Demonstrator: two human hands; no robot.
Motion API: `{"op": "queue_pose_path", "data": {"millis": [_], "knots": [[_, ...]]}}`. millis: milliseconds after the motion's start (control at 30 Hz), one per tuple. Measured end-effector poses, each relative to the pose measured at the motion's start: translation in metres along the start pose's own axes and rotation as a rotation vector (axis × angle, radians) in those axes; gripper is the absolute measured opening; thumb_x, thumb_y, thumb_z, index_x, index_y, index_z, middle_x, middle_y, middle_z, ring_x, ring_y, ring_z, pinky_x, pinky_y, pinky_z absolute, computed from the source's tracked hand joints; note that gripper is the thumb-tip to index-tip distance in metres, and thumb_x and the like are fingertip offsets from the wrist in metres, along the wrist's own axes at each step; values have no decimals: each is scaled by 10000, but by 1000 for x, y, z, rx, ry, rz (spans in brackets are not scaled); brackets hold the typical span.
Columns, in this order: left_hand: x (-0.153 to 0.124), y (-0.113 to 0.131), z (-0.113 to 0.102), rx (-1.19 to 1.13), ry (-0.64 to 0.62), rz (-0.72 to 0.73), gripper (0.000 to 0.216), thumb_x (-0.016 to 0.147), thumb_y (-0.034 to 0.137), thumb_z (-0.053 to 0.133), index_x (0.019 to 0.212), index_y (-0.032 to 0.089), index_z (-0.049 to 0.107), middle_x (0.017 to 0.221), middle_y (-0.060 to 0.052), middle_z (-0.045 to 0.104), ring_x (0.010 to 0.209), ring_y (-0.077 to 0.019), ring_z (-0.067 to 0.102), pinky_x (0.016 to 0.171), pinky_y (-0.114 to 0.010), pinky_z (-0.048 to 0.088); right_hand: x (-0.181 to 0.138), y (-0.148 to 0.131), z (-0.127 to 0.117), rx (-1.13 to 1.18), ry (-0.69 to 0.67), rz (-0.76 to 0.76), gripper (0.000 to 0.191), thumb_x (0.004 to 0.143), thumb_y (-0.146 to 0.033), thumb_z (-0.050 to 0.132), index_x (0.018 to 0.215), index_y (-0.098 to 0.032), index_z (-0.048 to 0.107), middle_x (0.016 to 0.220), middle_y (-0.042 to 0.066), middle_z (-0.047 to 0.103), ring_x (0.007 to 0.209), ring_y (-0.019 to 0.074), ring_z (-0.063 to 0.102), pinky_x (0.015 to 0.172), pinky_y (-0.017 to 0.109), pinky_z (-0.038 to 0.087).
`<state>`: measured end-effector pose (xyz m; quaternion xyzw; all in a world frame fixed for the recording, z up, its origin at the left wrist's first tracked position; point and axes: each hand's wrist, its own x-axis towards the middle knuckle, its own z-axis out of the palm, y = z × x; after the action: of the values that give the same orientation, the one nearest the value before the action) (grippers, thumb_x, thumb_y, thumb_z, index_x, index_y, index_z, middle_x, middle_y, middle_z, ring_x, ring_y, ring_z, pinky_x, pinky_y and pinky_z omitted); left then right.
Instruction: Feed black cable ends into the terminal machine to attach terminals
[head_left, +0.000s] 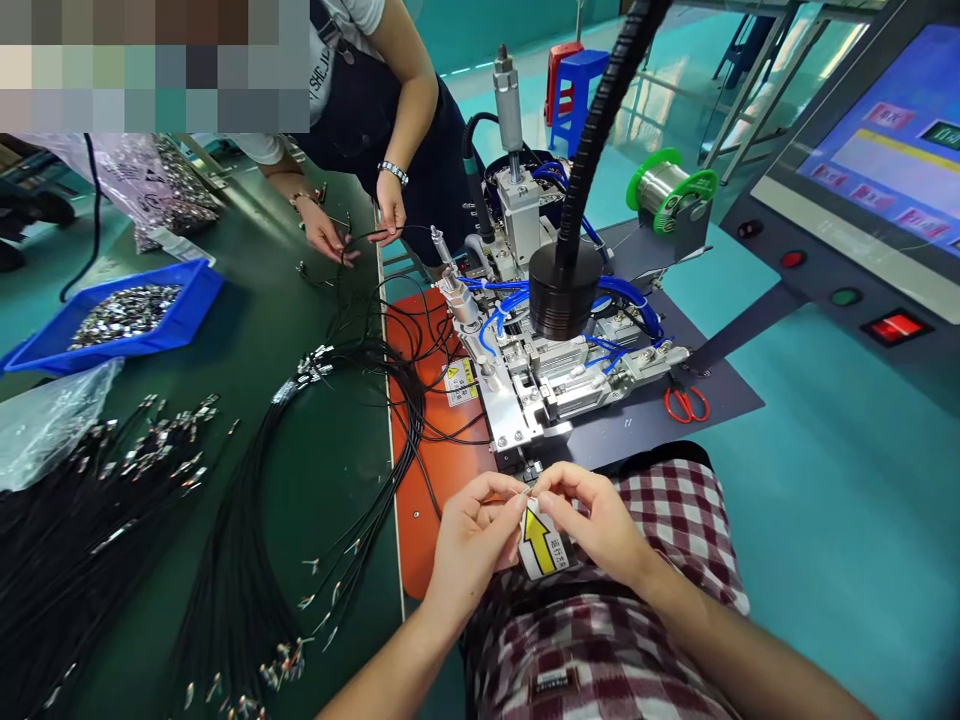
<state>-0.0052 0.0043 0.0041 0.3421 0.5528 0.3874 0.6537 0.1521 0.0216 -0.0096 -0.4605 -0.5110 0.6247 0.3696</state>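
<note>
My left hand [472, 535] and my right hand [592, 520] meet in front of the metal soldering fixture [536, 395], fingertips pinched together at a thin wire end [525, 492]. Both hands are closed in a pinch on it. Just below the fingers sits a white label with a yellow arrow [541, 540]. Black cables [405, 420] run from the fixture leftwards over an orange mat [439, 470].
Bundles of black cables with metal tips [150, 520] cover the green bench. A blue tray of metal parts [124, 315] sits far left. Another person's hands [352, 225] handle a wire at the back. Red scissors [686, 402], a solder spool [667, 185] and a screen panel [885, 170] are right.
</note>
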Motion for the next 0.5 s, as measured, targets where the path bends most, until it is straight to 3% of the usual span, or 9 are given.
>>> {"op": "queue_pose_path", "data": {"millis": [500], "knots": [[1, 0, 0, -35, -32, -24, 307, 775, 439, 674, 805, 163, 544, 374, 97, 410, 333, -26, 275, 380, -149, 217, 8, -8, 4, -12, 49, -31, 161, 816, -306, 595, 731, -169, 586, 682, -7, 554, 620, 121, 475, 572, 246, 383]]}}
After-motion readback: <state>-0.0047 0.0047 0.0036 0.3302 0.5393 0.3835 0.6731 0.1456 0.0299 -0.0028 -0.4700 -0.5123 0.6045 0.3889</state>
